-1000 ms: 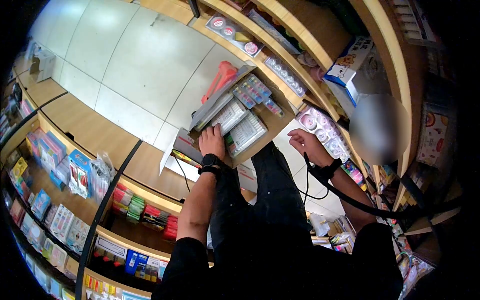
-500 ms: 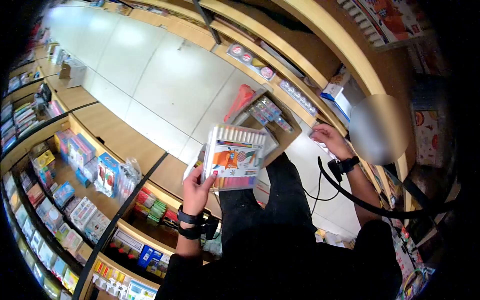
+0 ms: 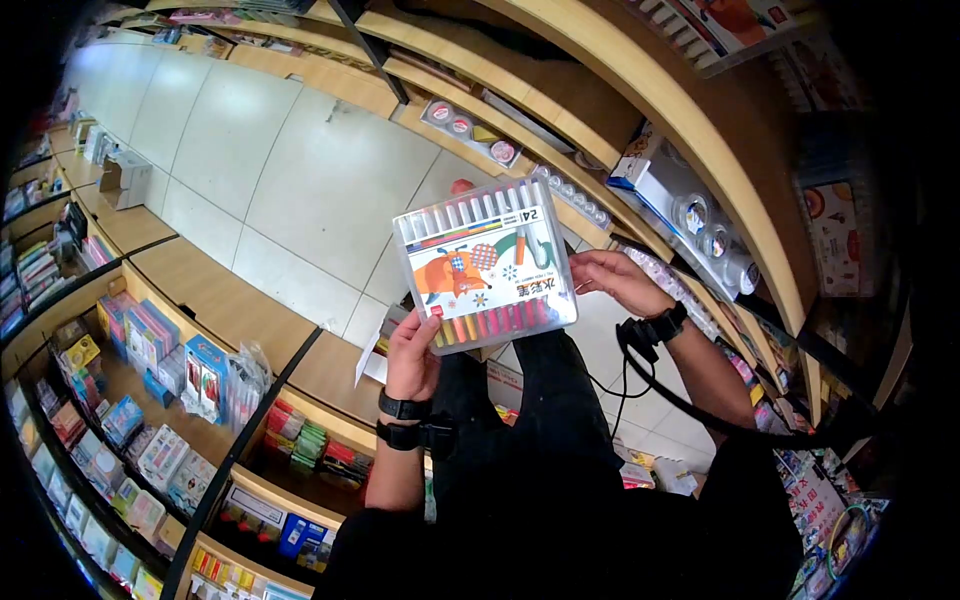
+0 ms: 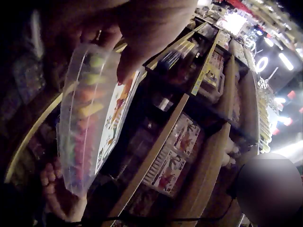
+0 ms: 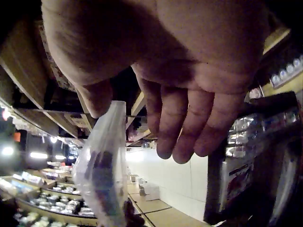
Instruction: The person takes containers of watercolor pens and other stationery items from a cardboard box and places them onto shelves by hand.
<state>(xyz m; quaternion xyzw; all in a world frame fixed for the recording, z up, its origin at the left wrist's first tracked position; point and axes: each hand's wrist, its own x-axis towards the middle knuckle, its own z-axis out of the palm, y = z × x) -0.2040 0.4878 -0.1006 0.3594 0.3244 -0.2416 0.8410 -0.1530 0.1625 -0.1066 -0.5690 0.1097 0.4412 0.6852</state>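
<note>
A clear plastic case of felt-tip pens (image 3: 487, 268) is held up in front of the body, its fox picture and "24" label facing the head camera. My left hand (image 3: 412, 360) pinches its lower left corner, thumb on the front. In the left wrist view the pen case (image 4: 84, 123) shows edge-on, with colourful pen ends inside. My right hand (image 3: 622, 283) is at the case's right edge. In the right wrist view its thumb is close to the case (image 5: 105, 165) and the other fingers extend loosely, apart from it.
A cardboard box (image 5: 213, 189) with small clear packs stands low in the right wrist view. Wooden shelves (image 3: 560, 110) with goods rise on the right; display bins (image 3: 190, 390) line the left. Tiled floor (image 3: 310, 190) runs between them. A black cable (image 3: 740, 425) hangs from the right wrist.
My left hand has lifted the pen case out of the cardboard box and brought it rightward, front turned up. My right hand has moved in to the case's right edge.
</note>
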